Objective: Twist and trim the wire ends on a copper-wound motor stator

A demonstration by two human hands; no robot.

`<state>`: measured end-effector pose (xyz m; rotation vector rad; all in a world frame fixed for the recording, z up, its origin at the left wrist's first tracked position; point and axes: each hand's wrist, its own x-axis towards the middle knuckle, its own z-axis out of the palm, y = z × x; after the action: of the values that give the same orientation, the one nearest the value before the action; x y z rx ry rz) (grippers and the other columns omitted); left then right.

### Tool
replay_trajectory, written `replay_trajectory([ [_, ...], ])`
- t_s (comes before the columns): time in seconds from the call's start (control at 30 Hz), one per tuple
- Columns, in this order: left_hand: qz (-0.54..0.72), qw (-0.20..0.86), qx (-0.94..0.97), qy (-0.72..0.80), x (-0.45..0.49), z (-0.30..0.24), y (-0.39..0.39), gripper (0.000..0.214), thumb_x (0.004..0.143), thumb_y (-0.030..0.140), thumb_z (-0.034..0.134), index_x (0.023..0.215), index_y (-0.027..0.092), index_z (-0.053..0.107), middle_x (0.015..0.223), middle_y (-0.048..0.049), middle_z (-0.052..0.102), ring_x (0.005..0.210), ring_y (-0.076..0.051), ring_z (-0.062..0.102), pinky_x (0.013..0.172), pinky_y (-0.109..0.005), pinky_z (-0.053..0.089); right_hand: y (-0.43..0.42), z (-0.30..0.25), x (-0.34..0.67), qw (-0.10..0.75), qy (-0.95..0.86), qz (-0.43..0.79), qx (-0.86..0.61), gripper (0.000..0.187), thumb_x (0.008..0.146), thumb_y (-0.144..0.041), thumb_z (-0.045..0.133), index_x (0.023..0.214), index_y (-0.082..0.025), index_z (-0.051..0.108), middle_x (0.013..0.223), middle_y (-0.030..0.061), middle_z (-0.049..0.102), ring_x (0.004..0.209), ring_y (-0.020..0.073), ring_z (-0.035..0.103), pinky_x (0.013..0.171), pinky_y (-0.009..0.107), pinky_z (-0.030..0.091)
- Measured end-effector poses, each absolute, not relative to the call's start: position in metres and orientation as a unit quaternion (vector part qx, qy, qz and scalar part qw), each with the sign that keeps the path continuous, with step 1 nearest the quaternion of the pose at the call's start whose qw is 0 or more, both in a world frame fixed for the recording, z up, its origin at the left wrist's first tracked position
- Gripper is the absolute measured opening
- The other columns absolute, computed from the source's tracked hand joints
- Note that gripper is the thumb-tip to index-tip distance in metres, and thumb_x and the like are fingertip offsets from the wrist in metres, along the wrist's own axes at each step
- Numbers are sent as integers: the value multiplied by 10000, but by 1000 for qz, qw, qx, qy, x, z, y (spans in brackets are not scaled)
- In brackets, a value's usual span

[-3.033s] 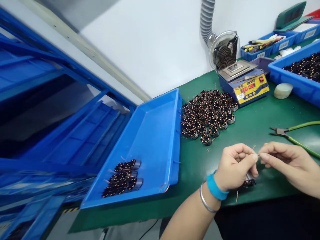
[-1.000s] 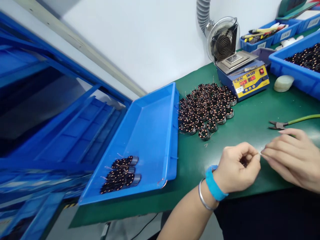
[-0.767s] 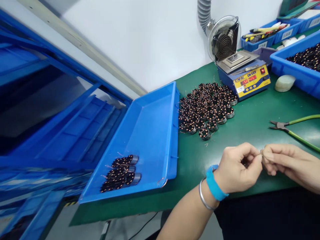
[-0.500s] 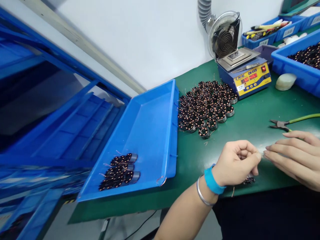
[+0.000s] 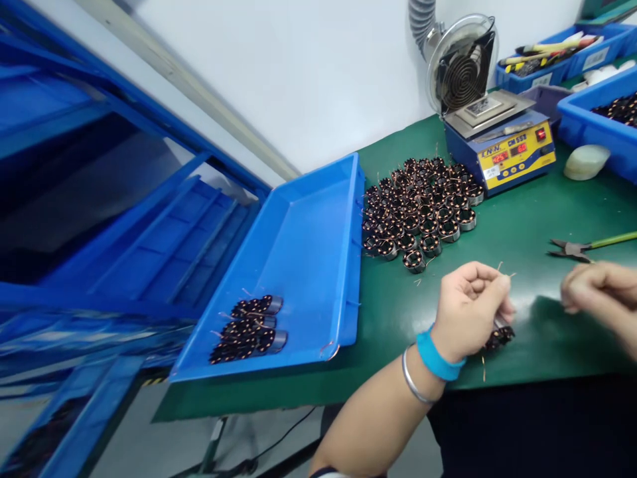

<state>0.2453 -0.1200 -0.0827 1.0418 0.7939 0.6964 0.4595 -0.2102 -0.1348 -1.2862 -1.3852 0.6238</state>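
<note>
My left hand [image 5: 470, 302], wearing a blue wristband and a metal bangle, is closed with thumb and forefinger pinching thin copper wires [image 5: 508, 272]. Their ends stick up past the fingertips. Just under that hand, near the table's front edge, a black coil-wound ring [image 5: 499, 337] with copper dots is partly covered by the fingers. To the right, my right hand [image 5: 600, 289] hovers over the table with curled fingers, slightly blurred. What it holds, if anything, is hidden. Beyond it lie wire cutters [image 5: 572, 249] with green handles.
Many coil-wound rings [image 5: 423, 209] stand grouped on the green table [image 5: 517, 219]. To the left, a blue tray [image 5: 308, 232] holds several more. A yellow-and-blue heating unit [image 5: 512, 156] stands behind, beside a pale lump [image 5: 587, 161] and a blue bin [image 5: 597, 126].
My right hand has drawn away from the left fingertips, its straight fingers now curled. Copper wire ends now show above my left hand, and more of the ring beneath is visible. The view has shifted slightly.
</note>
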Motion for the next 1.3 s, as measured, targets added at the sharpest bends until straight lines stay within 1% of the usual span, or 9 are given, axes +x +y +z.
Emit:
replay_trajectory([
  [0.07, 356, 753, 417, 363, 248, -85, -116, 610, 745, 667, 1031, 842, 206, 644, 646, 29, 674, 511, -105, 599, 539, -227, 496, -214, -139, 445, 503, -665, 220, -506, 250, 1124, -555, 806, 1165, -310, 782, 967, 54, 769, 797, 230, 754, 716, 329, 662],
  [0.13, 390, 764, 367, 361, 251, -87, -114, 611, 746, 683, 1014, 870, 187, 680, 697, 12, 701, 524, -102, 608, 540, -226, 506, -213, -140, 424, 491, -709, 177, -474, 374, 1114, -547, 826, 1375, -292, 743, 1098, 80, 786, 839, 230, 776, 751, 338, 697],
  [0.27, 434, 778, 267, 368, 251, -85, -112, 545, 946, 675, 842, 834, 157, 717, 781, -43, 732, 585, -96, 602, 595, -225, 538, -200, -140, 395, 484, -735, 84, -468, 416, 1159, -421, 753, 1527, -248, 665, 1316, 154, 762, 1057, 267, 815, 856, 352, 743],
  [0.47, 416, 800, 243, 358, 246, -88, -114, 655, 1006, 761, 744, 905, 119, 829, 764, -55, 695, 666, -142, 628, 653, -258, 551, -185, -144, 395, 510, -730, 82, -447, 316, 1154, -300, 760, 1468, -264, 760, 1288, 124, 748, 1040, 219, 813, 808, 261, 740],
  [0.67, 389, 791, 305, 360, 246, -94, -117, 352, 811, 394, 949, 1064, 168, 855, 1051, -76, 828, 990, -226, 763, 941, -339, 596, -169, -146, 417, 545, -570, 400, -466, 451, 993, -628, 949, 1264, -271, 901, 1146, 97, 725, 903, 200, 792, 643, 246, 703],
  [0.87, 329, 766, 408, 371, 243, -88, -114, 697, 637, 241, 1115, 1244, 165, 781, 1218, -83, 834, 1205, -252, 766, 1174, -406, 585, -161, -142, 442, 504, -541, 490, -463, 610, 889, -718, 1006, 1224, -216, 917, 1110, 117, 815, 980, 253, 840, 831, 340, 736],
  [0.97, 264, 760, 469, 365, 238, -83, -110, 794, 558, 263, 1188, 1233, 166, 782, 1239, -88, 826, 1218, -269, 776, 1181, -443, 618, -161, -135, 450, 491, -547, 498, -461, 604, 871, -748, 1005, 1131, -209, 930, 1072, 117, 818, 983, 271, 835, 851, 358, 727],
  [1.1, 180, 767, 522, 327, 234, -84, -104, 803, 482, 250, 1220, 1156, 155, 794, 1071, -27, 796, 959, -168, 747, 1011, -365, 657, -159, -123, 461, 428, -599, 496, -460, 533, 903, -730, 981, 1095, -234, 939, 1044, 104, 819, 960, 257, 802, 855, 352, 698],
  [1.3, 168, 772, 530, 307, 238, -99, -101, 1039, 468, 190, 1203, 1399, 189, 741, 1023, 19, 790, 865, -120, 694, 951, -327, 623, -168, -118, 457, 395, -618, 487, -474, 558, 937, -742, 918, 1064, -198, 919, 907, 93, 796, 781, 224, 738, 681, 327, 638],
])
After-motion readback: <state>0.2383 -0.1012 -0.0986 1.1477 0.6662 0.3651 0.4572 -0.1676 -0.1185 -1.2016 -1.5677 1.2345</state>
